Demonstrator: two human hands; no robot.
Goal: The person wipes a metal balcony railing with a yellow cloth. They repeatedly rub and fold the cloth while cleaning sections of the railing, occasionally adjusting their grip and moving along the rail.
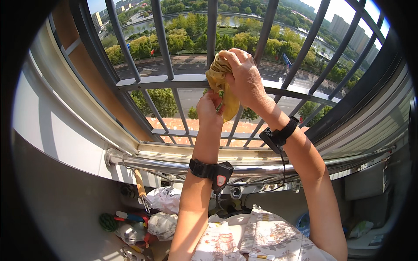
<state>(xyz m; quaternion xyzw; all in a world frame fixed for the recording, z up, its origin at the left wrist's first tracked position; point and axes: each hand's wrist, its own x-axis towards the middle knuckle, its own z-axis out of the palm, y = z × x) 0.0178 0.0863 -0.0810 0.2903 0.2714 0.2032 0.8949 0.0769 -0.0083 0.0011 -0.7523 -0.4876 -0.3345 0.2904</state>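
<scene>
A crumpled yellow-brown cloth is bunched around a dark upright bar of the metal window guard, near its horizontal rail. My right hand grips the cloth from above and the right, its fingers curled over the top. Just below and to the left, my left hand has its fingertips pinched at the lower part of the cloth, beside the rail. A loose fold of the cloth hangs down between the two hands. Both wrists wear black straps with small black devices.
A shiny metal handrail crosses below the window sill. Under it lie white plastic bags, a watermelon and other household items. Beyond the guard, far below, are a road and trees.
</scene>
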